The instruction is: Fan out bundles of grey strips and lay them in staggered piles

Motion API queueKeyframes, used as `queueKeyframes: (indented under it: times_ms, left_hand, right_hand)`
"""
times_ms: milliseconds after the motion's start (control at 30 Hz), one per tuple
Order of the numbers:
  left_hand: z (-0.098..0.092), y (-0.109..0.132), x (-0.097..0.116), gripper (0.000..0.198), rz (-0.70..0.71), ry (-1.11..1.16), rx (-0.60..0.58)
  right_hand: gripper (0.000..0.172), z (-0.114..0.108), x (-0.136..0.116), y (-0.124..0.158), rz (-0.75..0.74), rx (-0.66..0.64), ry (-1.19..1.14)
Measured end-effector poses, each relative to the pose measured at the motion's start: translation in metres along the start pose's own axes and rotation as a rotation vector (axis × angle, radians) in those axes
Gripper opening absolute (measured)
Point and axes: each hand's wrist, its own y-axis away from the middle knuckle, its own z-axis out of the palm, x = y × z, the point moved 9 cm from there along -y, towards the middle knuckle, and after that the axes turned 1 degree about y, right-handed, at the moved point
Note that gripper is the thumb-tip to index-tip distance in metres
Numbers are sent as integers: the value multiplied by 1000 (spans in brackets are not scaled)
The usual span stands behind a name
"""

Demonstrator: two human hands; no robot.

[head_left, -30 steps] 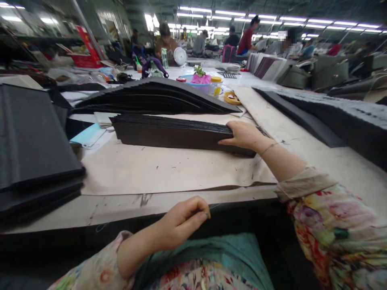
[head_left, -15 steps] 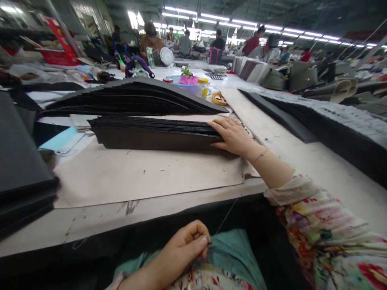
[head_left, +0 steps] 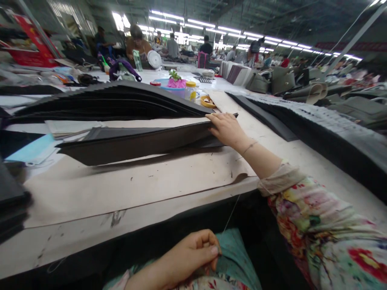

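My right hand (head_left: 226,128) is closed over the right end of several long dark panels (head_left: 136,146), thin and flat like leather or board. They stand tilted on a pale sheet (head_left: 127,187), their left end raised with a shadow under it. Behind their upper edge a flat dark grey piece (head_left: 121,132) shows. My left hand (head_left: 198,251) rests low over my lap, fingers curled and thumb pressed to them; whatever is in the pinch is too small to name. A thin thread (head_left: 232,211) runs up close to that hand.
Behind the panels lies a fanned stack of dark pieces (head_left: 121,98). Another long dark stack (head_left: 326,137) runs along the right. A blue face mask (head_left: 30,148) lies left. Farther back are a yellow-lidded jar (head_left: 190,92), a round yellow dish (head_left: 207,101) and people working.
My right hand has tipped the dark panels, spreading them from a compact pile and swinging their left end toward me. The left hand stays curled in the lap. The view has shifted rightward.
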Motion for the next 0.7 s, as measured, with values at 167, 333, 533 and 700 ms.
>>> queueKeyframes:
  times_ms: [167, 333, 533, 700]
  left_hand:
    - [-3, -1, 3, 29, 15, -33, 0]
    - [-4, -3, 6, 31, 20, -44, 15]
    - [-7, -2, 8, 33, 12, -27, 57]
    - [-14, 2, 13, 34, 45, -5, 75]
  right_hand:
    - [41, 2, 6, -28, -35, -107, -9]
    - [36, -7, -7, -42, -137, -176, -71]
    - [34, 24, -15, -31, -214, -252, -115]
    - [45, 9, -10, -3, -143, -120, -214]
